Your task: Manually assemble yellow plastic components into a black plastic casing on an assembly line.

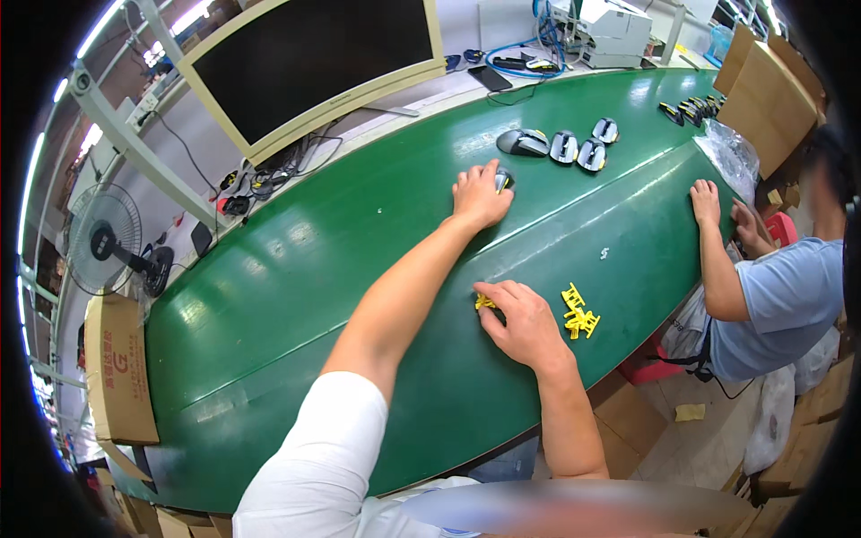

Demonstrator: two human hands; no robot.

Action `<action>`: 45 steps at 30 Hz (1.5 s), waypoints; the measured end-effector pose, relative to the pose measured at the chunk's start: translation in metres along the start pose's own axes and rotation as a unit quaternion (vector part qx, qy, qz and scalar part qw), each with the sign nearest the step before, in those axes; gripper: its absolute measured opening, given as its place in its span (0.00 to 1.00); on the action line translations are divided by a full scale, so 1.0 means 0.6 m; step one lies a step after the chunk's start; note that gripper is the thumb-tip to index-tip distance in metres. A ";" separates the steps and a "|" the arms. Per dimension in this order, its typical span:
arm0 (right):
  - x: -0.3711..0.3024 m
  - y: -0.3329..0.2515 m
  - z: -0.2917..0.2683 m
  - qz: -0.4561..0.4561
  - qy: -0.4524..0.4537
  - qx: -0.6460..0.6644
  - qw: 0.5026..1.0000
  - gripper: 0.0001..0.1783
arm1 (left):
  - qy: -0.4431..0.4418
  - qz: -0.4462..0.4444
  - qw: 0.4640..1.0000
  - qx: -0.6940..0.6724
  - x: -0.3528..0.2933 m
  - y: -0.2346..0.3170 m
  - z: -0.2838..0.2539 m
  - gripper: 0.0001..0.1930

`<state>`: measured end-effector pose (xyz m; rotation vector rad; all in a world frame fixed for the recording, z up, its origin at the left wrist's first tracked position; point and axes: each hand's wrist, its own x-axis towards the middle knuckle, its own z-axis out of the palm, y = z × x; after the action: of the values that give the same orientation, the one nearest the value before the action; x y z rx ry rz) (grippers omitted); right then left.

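Clasping a dark rounded part (pixel 507 181) far across the green desk (pixel 296 269) with curled fingers of the left hand (pixel 480 196). Pinching a yellow piece (pixel 484 303) between fingers of the right hand (pixel 525 325), left of a yellow pile (pixel 581 320).

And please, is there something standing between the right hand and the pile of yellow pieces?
Nothing visible stands in the way: the pile of yellow pieces lies just right of the right hand, with green tabletop showing between them.
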<state>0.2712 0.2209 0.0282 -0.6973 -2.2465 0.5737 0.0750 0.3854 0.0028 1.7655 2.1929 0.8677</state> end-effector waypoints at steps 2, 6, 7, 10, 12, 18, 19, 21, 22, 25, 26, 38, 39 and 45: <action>0.003 0.000 -0.004 -0.007 0.003 -0.008 1.000 0.18 | -0.017 -0.011 1.000 -0.023 -0.033 -0.026 -0.043 0.40; 0.006 -0.010 0.006 0.013 -0.014 -0.007 1.000 0.16 | -0.035 -0.137 0.855 -0.499 -0.171 -0.116 -0.161 0.34; 0.005 -0.011 0.011 0.009 -0.013 -0.018 1.000 0.16 | -0.023 -0.138 0.854 -0.502 -0.218 -0.140 -0.190 0.34; 0.007 -0.039 0.032 0.020 -0.024 0.035 0.999 0.13 | -0.024 -0.131 0.681 -0.720 -0.362 -0.201 -0.272 0.34; 0.003 -0.054 0.048 0.123 -0.070 0.123 0.982 0.12 | -0.018 -0.104 0.650 -0.752 -0.442 -0.228 -0.307 0.37; 0.075 -0.171 0.128 0.029 -0.108 0.220 0.969 0.12 | -0.021 -0.107 0.589 -0.801 -0.577 -0.244 -0.364 0.48; 0.091 -0.192 0.148 0.003 -0.093 0.224 0.970 0.12 | -0.028 -0.075 0.574 -0.815 -0.575 -0.243 -0.364 0.48; 0.114 -0.234 0.181 -0.011 -0.042 0.235 0.971 0.13 | -0.036 -0.055 0.565 -0.823 -0.588 -0.235 -0.359 0.48; 0.121 -0.256 0.196 -0.006 -0.013 0.253 0.967 0.13 | -0.035 -0.053 0.575 -0.816 -0.583 -0.241 -0.358 0.49; 0.109 -0.247 0.233 0.020 0.016 0.367 0.930 0.12 | -0.019 -0.032 0.632 -0.774 -0.572 -0.264 -0.345 0.50; 0.101 -0.240 0.233 -0.016 0.010 0.344 0.939 0.13 | -0.014 -0.033 0.631 -0.775 -0.570 -0.263 -0.348 0.50; 0.088 -0.202 0.185 -0.109 -0.115 0.152 0.976 0.14 | 0.019 -0.011 0.731 -0.682 -0.570 -0.261 -0.310 0.50; 0.087 -0.201 0.184 -0.102 -0.126 0.140 0.977 0.13 | 0.025 -0.005 0.749 -0.662 -0.571 -0.261 -0.310 0.50; 0.083 -0.199 0.185 -0.091 -0.129 0.158 0.975 0.12 | 0.012 0.074 0.801 -0.594 -0.564 -0.261 -0.294 0.48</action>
<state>0.1224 0.1399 0.0488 -0.2648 -2.3466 0.9483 -0.0506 -0.0074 -0.0101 1.1911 0.9505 1.7431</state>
